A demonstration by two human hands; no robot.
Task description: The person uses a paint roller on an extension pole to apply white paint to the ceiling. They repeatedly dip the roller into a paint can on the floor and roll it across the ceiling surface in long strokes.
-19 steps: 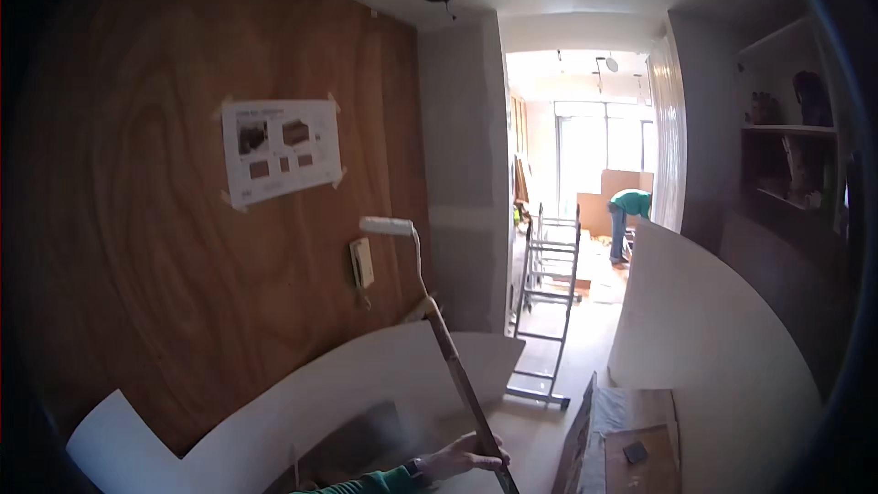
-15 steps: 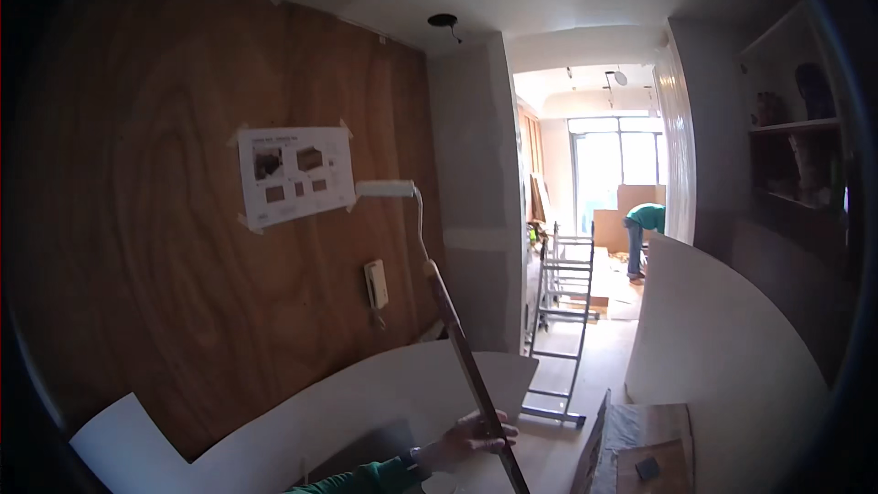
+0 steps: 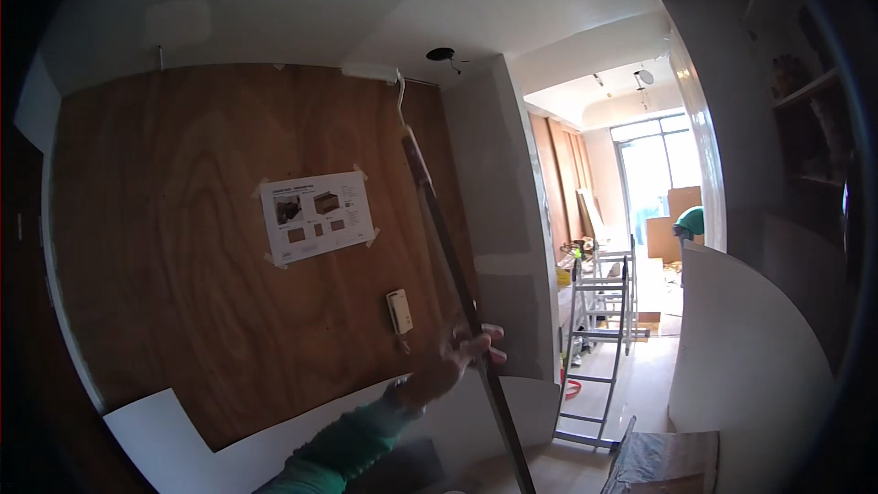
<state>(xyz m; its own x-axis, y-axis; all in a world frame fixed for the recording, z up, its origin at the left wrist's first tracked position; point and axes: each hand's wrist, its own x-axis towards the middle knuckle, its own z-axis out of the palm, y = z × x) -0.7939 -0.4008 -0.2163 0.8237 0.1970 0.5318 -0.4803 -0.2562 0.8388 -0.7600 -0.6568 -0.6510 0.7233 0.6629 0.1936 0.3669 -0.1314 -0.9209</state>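
My left hand (image 3: pixel 473 348) is closed around the dark pole of a long-handled paint roller (image 3: pixel 448 252). The green-sleeved left forearm reaches up from the lower left. The pole slants up and to the left, and its lower end runs out of the picture. At the top, a bent wire frame carries the white roller sleeve (image 3: pixel 370 73). This sleeve is up where the brown wood panel (image 3: pixel 183 220) meets the white ceiling (image 3: pixel 302 0); I cannot tell whether it touches. My right hand is out of the picture.
A taped paper sheet (image 3: pixel 318 218) and a wall handset (image 3: pixel 399 312) are on the wood panel. Wires hang from a ceiling hole (image 3: pixel 441 54). A metal ladder (image 3: pixel 594 357) stands in the passage, with a bending person (image 3: pixel 689 221) beyond. Curved white sheets (image 3: pixel 750 338) flank the way; dark shelves stand right.
The roller has risen from beside the paper sheet to the ceiling edge. My left hand has moved up with the pole. The view has tilted upward, and the far person appears farther right.
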